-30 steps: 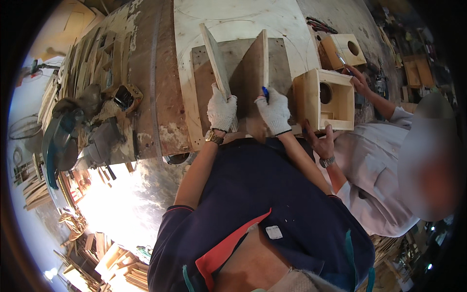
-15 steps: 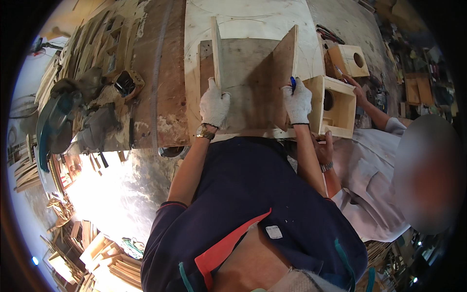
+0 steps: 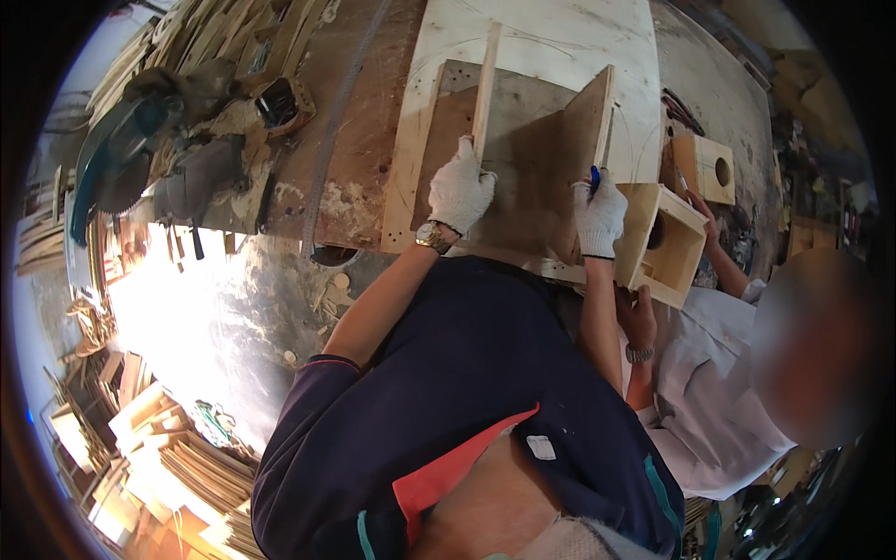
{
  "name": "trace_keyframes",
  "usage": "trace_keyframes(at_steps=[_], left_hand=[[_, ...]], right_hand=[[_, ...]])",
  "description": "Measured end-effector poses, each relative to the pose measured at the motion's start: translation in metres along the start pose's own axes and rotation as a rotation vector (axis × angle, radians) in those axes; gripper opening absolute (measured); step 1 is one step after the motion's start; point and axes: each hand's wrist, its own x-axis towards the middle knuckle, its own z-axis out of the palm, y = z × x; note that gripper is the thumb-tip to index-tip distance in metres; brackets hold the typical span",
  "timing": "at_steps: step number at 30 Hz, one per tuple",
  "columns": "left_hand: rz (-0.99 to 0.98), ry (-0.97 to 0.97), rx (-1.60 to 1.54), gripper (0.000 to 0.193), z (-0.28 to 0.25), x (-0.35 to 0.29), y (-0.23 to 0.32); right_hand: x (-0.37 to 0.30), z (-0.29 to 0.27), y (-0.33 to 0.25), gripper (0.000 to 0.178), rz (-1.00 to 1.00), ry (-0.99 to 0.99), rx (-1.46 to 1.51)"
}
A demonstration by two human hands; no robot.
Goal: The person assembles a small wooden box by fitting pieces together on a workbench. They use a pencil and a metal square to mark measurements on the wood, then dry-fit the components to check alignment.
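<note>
At the bench (image 3: 387,103), two gloved hands (image 3: 462,189) (image 3: 600,221) grip two boards (image 3: 486,89) (image 3: 581,126).

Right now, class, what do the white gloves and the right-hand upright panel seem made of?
Left glove, right glove: probably knitted cotton, matte, from their soft, textured look. Right-hand panel: apparently wood, perhaps plywood; dull brown face, paler edge, finish unclear.

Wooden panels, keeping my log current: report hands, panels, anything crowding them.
Left hand gripping left panel. Right hand gripping right panel, small blue object at thumb. Panels on edge, apart. Open wooden box close beside right hand.
</note>
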Motion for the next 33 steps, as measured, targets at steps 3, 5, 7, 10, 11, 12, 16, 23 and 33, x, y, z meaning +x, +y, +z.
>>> trace_keyframes(at_steps=[3,5,7,10,11,12,16,23,33], left_hand=[[0.015,0.016,-0.024,0.064,0.002,-0.001,-0.002],[0.011,0.002,-0.018,0.064,0.001,-0.001,-0.004],[0.006,-0.007,-0.010,0.064,0.000,-0.001,-0.003],[-0.002,-0.020,0.007,0.065,-0.002,0.000,0.001],[-0.020,-0.022,0.014,0.065,-0.003,-0.001,0.001],[-0.029,-0.028,0.023,0.066,-0.004,0.000,0.003],[0.007,-0.006,-0.017,0.067,0.002,0.000,-0.002],[0.022,0.000,0.004,0.065,0.002,0.003,-0.002],[0.023,-0.003,0.079,0.069,0.002,0.003,0.000]], right_hand=[[-0.001,0.000,-0.004,0.024,-0.033,0.023,-0.005],[0.000,0.000,-0.008,0.024,-0.012,0.021,-0.018],[-0.001,0.001,-0.010,0.023,-0.005,0.023,-0.016],[-0.003,-0.001,-0.011,0.023,-0.035,0.056,0.009],[-0.001,-0.005,-0.016,0.023,-0.008,-0.003,-0.026],[-0.001,-0.005,-0.014,0.023,-0.024,0.013,0.008],[0.001,0.001,-0.008,0.026,-0.014,-0.004,-0.036],[0.003,0.004,-0.011,0.032,-0.042,0.015,-0.004],[0.004,0.009,-0.006,0.033,-0.021,0.021,0.010]])
